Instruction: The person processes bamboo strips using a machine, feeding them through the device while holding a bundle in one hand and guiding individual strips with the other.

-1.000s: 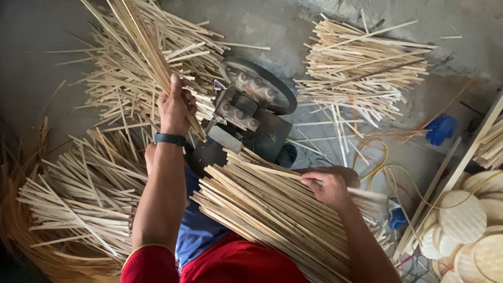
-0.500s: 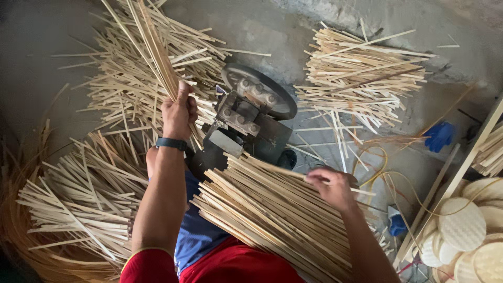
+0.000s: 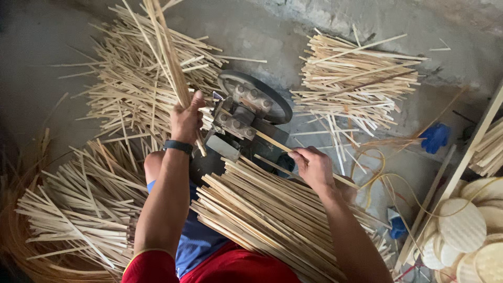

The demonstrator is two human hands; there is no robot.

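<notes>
Bamboo strips [image 3: 167, 57], pale yellow, flat and thin, rise as a small sheaf out of the left hand [image 3: 186, 121], whose fingers are wrapped tight round the lower end; the tops fan slightly past the upper edge of the view, and a short tail pokes out below the fist. A dark band [image 3: 177, 147] sits on that wrist. Behind and below to the left lie loose heaps of cut strips [image 3: 78, 209] (dry, straight-edged, crossing every way). Just right of the fist stands a small grey metal machine [image 3: 246, 120] with rollers, bolts and a dark round wheel. One long strip [image 3: 277, 144] runs slantwise from the machine under the right hand [image 3: 313, 169], whose fingers curl down over it, pinching it against a big bundle of strips [image 3: 262, 220] lying across the lap. Further right sits another pile [image 3: 356, 84] on the concrete floor, then round woven discs [image 3: 461, 225] at the edge.
</notes>
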